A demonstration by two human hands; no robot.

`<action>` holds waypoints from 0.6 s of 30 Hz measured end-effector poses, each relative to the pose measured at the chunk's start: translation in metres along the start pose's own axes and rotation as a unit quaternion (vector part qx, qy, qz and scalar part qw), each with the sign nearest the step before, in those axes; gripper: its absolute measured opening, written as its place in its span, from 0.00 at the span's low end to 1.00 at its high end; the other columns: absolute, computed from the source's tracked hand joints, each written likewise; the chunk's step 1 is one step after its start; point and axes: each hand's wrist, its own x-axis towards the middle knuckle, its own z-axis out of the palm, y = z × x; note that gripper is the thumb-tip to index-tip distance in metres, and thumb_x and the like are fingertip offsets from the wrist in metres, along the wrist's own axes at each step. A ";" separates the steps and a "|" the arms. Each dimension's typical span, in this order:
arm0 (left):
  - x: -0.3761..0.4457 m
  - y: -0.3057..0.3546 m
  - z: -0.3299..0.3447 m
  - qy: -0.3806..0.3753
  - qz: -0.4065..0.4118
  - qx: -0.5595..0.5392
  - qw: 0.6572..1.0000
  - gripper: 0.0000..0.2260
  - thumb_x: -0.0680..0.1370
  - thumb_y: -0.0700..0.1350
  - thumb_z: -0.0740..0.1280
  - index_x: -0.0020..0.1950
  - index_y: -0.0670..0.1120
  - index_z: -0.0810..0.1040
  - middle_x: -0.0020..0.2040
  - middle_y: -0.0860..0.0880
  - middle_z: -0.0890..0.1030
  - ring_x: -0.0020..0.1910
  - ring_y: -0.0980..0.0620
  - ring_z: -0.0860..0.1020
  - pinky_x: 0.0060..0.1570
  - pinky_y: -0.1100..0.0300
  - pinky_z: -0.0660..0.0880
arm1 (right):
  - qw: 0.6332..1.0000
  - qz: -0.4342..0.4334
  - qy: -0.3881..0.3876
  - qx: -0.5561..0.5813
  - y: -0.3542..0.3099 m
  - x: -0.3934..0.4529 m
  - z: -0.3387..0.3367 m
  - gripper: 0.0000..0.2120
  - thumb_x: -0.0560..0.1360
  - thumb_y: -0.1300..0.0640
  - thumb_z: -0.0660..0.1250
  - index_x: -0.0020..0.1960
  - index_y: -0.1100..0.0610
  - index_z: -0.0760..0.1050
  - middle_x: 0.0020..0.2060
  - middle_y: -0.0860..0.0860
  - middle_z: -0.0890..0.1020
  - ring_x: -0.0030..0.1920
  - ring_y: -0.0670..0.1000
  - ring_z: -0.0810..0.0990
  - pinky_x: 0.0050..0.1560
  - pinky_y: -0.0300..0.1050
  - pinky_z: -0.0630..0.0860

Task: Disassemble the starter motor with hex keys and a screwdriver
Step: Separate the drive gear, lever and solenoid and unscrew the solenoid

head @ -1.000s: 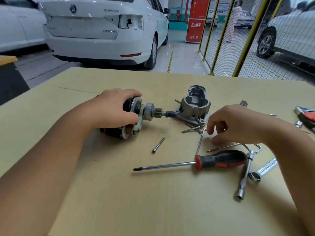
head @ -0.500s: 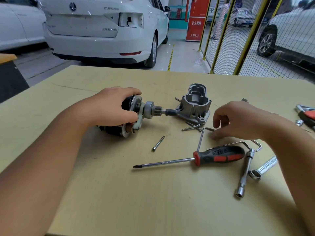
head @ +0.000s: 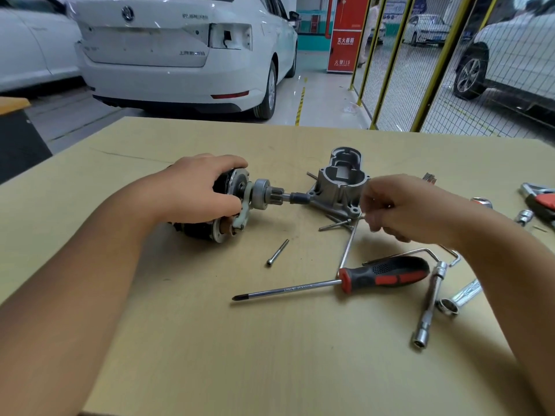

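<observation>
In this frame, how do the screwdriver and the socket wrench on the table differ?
The screwdriver has a black and red grip and a pointed tip; the socket wrench is bare metal with open sockets at its ends. The screwdriver lies nearly crosswise, the socket wrench nearly lengthwise. Both rest untouched on the table.

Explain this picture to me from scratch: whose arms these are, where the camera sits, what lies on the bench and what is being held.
No machine here: a person's two bare arms, filmed by one camera worn on the head, looking forward and down. The left hand grips the black starter motor body, whose shaft and pinion gear point right toward a detached grey housing. The right hand has curled fingers beside the housing; the blur hides whether it holds anything. On the wooden table lie a red-and-black screwdriver, a loose bolt, bent hex keys and a socket wrench.
</observation>
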 end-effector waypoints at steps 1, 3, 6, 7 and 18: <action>-0.001 0.000 0.000 -0.002 -0.001 0.000 1.000 0.40 0.59 0.65 0.60 0.73 0.69 0.65 0.67 0.57 0.72 0.63 0.52 0.70 0.60 0.53 0.71 | 0.998 -0.014 0.001 0.068 -0.002 -0.003 -0.002 0.10 0.77 0.68 0.67 0.45 0.54 0.78 0.34 0.53 0.84 0.29 0.51 0.76 0.31 0.47 0.73; -0.001 0.002 0.000 -0.002 -0.006 0.001 1.000 0.39 0.60 0.64 0.60 0.73 0.69 0.65 0.66 0.57 0.72 0.63 0.51 0.71 0.60 0.52 0.72 | 0.985 -0.047 -0.004 0.169 -0.006 -0.008 -0.005 0.10 0.77 0.71 0.67 0.49 0.57 0.80 0.35 0.59 0.83 0.29 0.55 0.75 0.33 0.52 0.73; -0.002 0.010 0.004 0.023 -0.019 0.005 1.000 0.39 0.59 0.64 0.60 0.72 0.67 0.66 0.63 0.55 0.74 0.62 0.49 0.72 0.61 0.48 0.75 | 0.943 -0.078 0.014 0.323 -0.013 -0.012 -0.010 0.11 0.77 0.73 0.66 0.50 0.60 0.81 0.36 0.63 0.79 0.30 0.56 0.73 0.30 0.48 0.75; -0.003 0.013 0.005 0.032 -0.023 0.006 0.999 0.39 0.58 0.64 0.60 0.72 0.67 0.67 0.62 0.55 0.75 0.63 0.48 0.72 0.62 0.47 0.75 | 0.926 -0.078 0.027 0.369 -0.015 -0.013 -0.012 0.12 0.76 0.73 0.65 0.50 0.60 0.82 0.37 0.63 0.78 0.30 0.55 0.74 0.30 0.47 0.75; -0.007 0.016 0.010 0.006 -0.057 0.048 0.997 0.38 0.62 0.67 0.55 0.74 0.69 0.58 0.67 0.53 0.71 0.69 0.43 0.65 0.62 0.46 0.71 | 0.963 -0.092 -0.042 0.250 -0.027 -0.020 -0.004 0.16 0.75 0.72 0.69 0.51 0.53 0.86 0.35 0.59 0.82 0.32 0.60 0.85 0.34 0.48 0.82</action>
